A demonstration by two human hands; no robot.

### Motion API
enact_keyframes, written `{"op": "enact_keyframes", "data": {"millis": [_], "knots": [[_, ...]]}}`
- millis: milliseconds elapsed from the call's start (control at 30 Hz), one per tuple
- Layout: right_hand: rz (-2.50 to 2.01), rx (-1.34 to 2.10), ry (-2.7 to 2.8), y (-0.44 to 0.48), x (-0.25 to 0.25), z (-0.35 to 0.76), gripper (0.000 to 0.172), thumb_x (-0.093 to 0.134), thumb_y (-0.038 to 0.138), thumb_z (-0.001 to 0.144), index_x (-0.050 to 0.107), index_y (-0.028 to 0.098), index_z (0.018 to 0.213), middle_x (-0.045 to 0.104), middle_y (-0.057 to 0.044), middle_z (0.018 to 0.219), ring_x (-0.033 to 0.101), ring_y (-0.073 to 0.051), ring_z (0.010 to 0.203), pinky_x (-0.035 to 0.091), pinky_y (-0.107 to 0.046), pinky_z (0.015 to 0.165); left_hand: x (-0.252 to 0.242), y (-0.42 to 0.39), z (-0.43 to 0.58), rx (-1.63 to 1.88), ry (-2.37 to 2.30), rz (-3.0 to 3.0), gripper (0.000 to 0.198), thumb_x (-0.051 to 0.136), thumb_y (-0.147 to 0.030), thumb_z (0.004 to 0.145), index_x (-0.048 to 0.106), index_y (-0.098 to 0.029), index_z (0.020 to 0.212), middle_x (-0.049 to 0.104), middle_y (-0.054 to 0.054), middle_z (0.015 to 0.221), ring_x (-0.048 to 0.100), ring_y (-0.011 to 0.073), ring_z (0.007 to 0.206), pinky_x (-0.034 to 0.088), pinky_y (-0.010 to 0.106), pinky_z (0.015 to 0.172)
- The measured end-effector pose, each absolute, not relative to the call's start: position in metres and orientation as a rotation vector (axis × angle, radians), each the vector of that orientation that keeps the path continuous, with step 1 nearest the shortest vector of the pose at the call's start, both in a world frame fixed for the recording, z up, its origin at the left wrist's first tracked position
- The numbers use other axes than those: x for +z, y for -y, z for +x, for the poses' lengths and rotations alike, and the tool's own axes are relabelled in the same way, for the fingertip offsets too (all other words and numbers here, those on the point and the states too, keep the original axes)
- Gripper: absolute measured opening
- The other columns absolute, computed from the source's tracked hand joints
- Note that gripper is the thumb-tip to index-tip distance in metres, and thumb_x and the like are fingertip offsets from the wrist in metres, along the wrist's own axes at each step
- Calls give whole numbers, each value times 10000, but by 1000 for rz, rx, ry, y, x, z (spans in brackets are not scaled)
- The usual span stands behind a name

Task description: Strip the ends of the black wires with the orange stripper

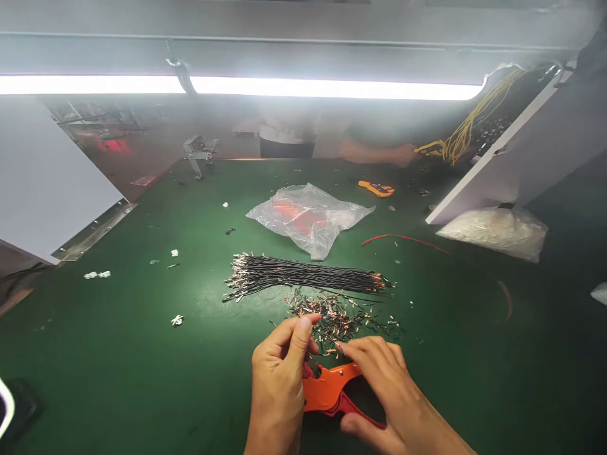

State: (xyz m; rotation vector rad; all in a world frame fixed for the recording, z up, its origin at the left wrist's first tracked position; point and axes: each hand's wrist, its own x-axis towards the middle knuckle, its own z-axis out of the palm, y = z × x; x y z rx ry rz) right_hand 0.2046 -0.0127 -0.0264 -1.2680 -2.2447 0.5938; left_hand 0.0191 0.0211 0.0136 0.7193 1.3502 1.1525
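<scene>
The left hand [282,373] has thumb and forefinger closed together and appears to pinch a thin dark wire [328,340], which runs toward the fingertips of the right hand [386,379] and is hard to separate from the scraps behind it. The right hand is half open, its fingers over the orange handle of the stripper [328,387] and its thumb beside the red one; how firmly it grips cannot be told. The stripper is located between the two hands, its left end hidden by the left hand and part of its upper handle by the right fingers. The scraps [339,316], black and copper-coloured, lie on the green table [142,366] just beyond the hands, too small and tangled to tell apart. Behind them lies a bundle [303,273] of black wires. Farther back, a clear bag [310,218] shows orange contents, blurred by the plastic. A red cable [403,237] fades from sight toward the right, then reappears as a faint arc. Across the table, a co-worker [287,136] is visible only as a hazy torso and arm, obscured above by the lamp [332,88].
</scene>
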Motion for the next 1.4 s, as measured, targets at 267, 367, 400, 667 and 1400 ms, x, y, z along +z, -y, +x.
{"op": "enact_keyframes", "data": {"millis": [267, 367, 400, 667, 1400], "knots": [[-1274, 695, 1717, 9, -19, 195, 126, 540, 254, 978, 645, 307, 1024, 700, 37, 866, 634, -178, 832, 479, -291, 749, -4, -13, 34, 1065, -1350, 1017, 458, 651, -639, 822, 820, -224, 916, 686, 17, 703, 605, 141, 674, 510, 238, 683], [-1283, 579, 1720, 7, -19, 188, 141, 563, 192, 922, 653, 258, 836, 685, 40, 707, 618, -165, 692, 471, -287, 689, -10, -9, 34, 1034, -1336, 1140, 371, 593, -531, 918, 804, -232, 980, 704, 15, 730, 651, 155, 710, 534, 254, 701], [-1318, 550, 1695, 6, -20, 187, 149, 568, 189, 905, 657, 253, 804, 684, 38, 680, 610, -165, 665, 465, -285, 667, -11, -7, 35, 1055, -1339, 1222, 327, 589, -480, 936, 801, -232, 962, 704, 13, 728, 654, 153, 705, 536, 251, 687], [-1487, 764, 1481, 0, -25, 189, 191, 535, 245, 872, 638, 230, 712, 641, 21, 633, 573, -152, 538, 459, -242, 514, -12, -3, 48, 1710, -992, 2086, 190, 526, -59, 928, 682, -126, 1014, 734, 62, 762, 628, 132, 654, 539, 234, 591], [-1551, 1290, 1030, -10, -16, 179, 238, 662, 425, 711, 611, 194, 689, 521, 32, 586, 447, -152, 553, 378, -265, 526, -15, -5, 34, 1503, -1047, 2696, 163, 629, -29, 884, 658, -36, 1045, 766, 78, 740, 726, 160, 673, 608, 260, 629]]}}
